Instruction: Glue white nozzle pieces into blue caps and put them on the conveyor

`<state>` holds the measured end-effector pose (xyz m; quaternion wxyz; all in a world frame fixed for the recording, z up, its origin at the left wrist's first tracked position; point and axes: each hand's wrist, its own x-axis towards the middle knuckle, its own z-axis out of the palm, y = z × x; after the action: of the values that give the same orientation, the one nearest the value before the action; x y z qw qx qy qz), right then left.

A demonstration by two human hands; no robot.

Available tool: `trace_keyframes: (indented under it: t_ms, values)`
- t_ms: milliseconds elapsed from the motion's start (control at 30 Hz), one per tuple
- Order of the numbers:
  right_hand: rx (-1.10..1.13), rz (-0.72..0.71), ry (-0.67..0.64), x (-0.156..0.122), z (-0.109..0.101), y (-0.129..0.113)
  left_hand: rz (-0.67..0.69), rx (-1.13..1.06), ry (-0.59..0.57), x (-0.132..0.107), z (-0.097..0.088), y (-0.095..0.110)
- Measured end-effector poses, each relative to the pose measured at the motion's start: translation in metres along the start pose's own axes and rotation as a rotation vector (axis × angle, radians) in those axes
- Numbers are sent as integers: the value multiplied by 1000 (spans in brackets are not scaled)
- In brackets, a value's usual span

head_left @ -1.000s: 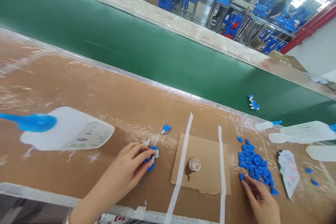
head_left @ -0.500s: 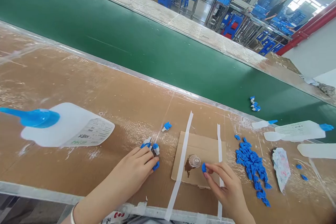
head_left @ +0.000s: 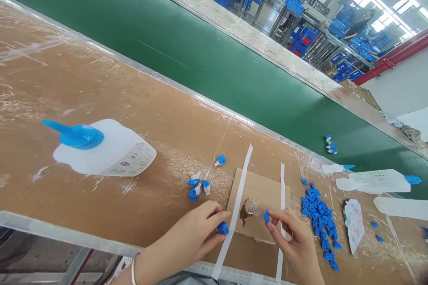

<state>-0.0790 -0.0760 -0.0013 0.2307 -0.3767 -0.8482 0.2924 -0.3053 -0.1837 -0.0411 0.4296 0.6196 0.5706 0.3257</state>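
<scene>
My left hand (head_left: 197,228) pinches a blue plastic part (head_left: 223,228) between thumb and fingers, just left of a tape strip (head_left: 238,202). A small blue plastic piece (head_left: 266,216) is held in the fingertips of my right hand (head_left: 293,234). Between the hands, a small clear cup (head_left: 253,207) stands on a cardboard sheet (head_left: 262,182), with a dark wet stain beside it. Several blue-and-white parts (head_left: 195,181) lie beyond my left hand, one (head_left: 220,160) apart from the others. A heap of blue pieces (head_left: 319,213) spreads to the right of my right hand.
At left stands a large white bottle (head_left: 110,147) with a blue spout. More white bottles (head_left: 377,181) lie at right, near a smeared, pale flat piece (head_left: 354,225). The green belt (head_left: 200,60) runs behind the table, carrying a few blue-and-white parts (head_left: 331,144). People work in the background.
My left hand has moved right and nearer me, away from the blue-and-white parts, with a blue part now in its fingers. My right hand still holds its piece near the cup. The view has shifted.
</scene>
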Motion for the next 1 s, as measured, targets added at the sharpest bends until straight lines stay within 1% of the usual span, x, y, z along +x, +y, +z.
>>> trace_keyframes:
  t_ms: [33,100,133,200,267,367,467,600,700,767,833,900,933,1000]
  values:
    - [70,29,49,-4,2,-1,-30,-193,45,2,7,1]
    - [191,66,145,-10,7,-5,-150,-610,111,10,22,6]
    - [235,72,184,-12,10,-8,-218,-794,125,15,29,9]
    - [280,73,225,-14,15,-14,-317,-1079,128,24,39,17]
    - [277,62,221,-14,19,-19,-339,-1271,115,31,44,26]
    - [218,18,198,-12,20,-24,-347,-1430,96,33,45,35]
    - [153,-31,171,-11,18,-25,-349,-1431,66,33,43,38]
    - [110,-77,111,-11,13,-23,-330,-1348,32,34,43,35]
    - [19,-101,54,-9,10,-28,-297,-1222,12,34,48,32]
    - [-57,-121,5,-9,9,-34,-296,-1117,37,32,51,31]
    - [-85,-129,-48,-12,8,-35,-297,-1029,53,30,51,30]
    - [-82,-79,-54,-24,3,-24,-288,-922,70,30,45,29]
    - [-99,-21,-34,-33,-3,-12,-276,-831,94,31,38,27]
    - [-207,141,63,-58,-22,21,-236,-567,185,36,22,21]
